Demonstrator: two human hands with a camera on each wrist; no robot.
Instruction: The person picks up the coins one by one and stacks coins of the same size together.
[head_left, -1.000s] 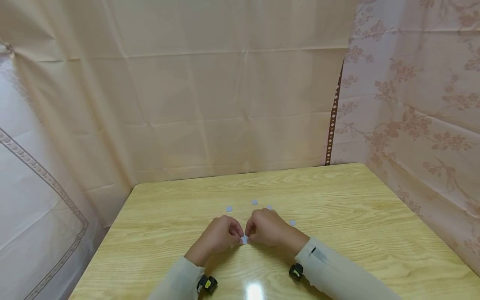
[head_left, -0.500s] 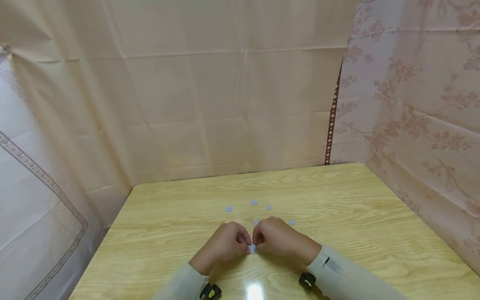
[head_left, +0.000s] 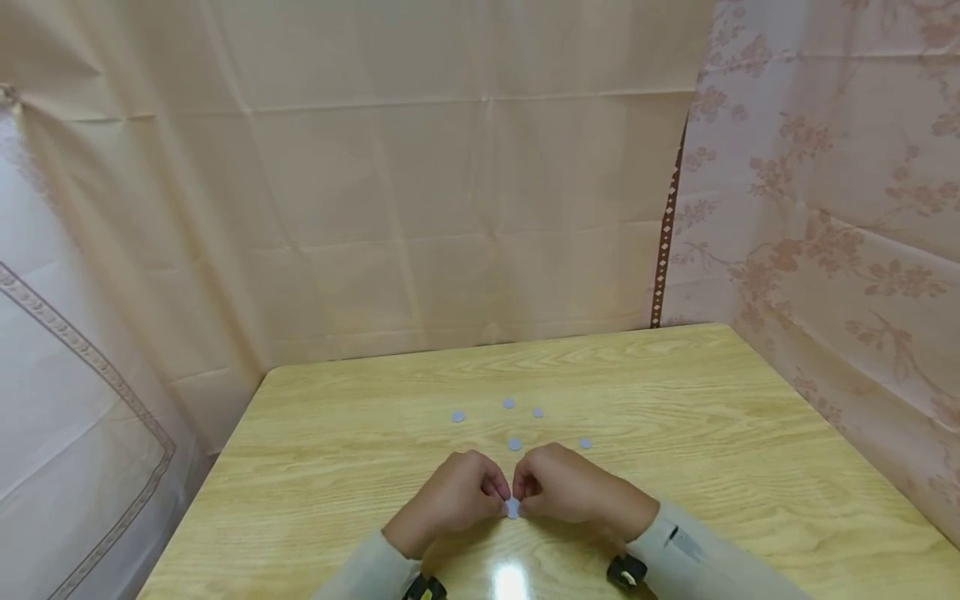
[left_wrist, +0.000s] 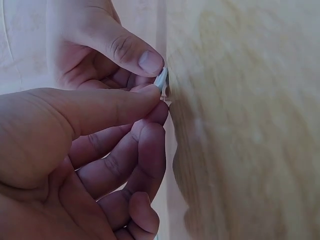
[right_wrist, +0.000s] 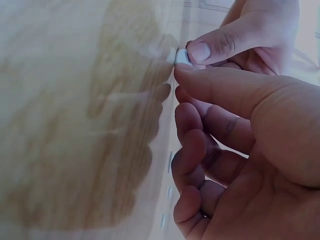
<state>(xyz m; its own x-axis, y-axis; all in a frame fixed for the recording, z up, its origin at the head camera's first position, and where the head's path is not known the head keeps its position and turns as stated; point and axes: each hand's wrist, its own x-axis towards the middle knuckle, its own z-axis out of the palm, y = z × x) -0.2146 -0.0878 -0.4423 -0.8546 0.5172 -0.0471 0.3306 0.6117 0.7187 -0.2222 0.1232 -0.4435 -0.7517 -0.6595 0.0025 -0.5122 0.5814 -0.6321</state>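
Observation:
Both hands meet near the front of the wooden table [head_left: 712, 417] and pinch one small pale blue-grey disc [head_left: 512, 508] between them. My left hand [head_left: 457, 498] has its thumb and forefinger on the disc's left edge; the disc [left_wrist: 161, 80] shows edge-on in the left wrist view. My right hand [head_left: 570, 490] pinches its right edge, and the disc [right_wrist: 181, 56] peeks out between the thumbs in the right wrist view. The other fingers of both hands are curled under.
Several more small grey discs lie on the table beyond the hands, one [head_left: 514, 444] just past the fingertips, others at the left [head_left: 457, 416] and right [head_left: 585, 443]. Cloth curtains [head_left: 450, 183] close off the back and sides.
Both hands, still pinching the disc between them, have drawn back toward the front edge and slightly right. A disc that the right hand hid now shows on the table.

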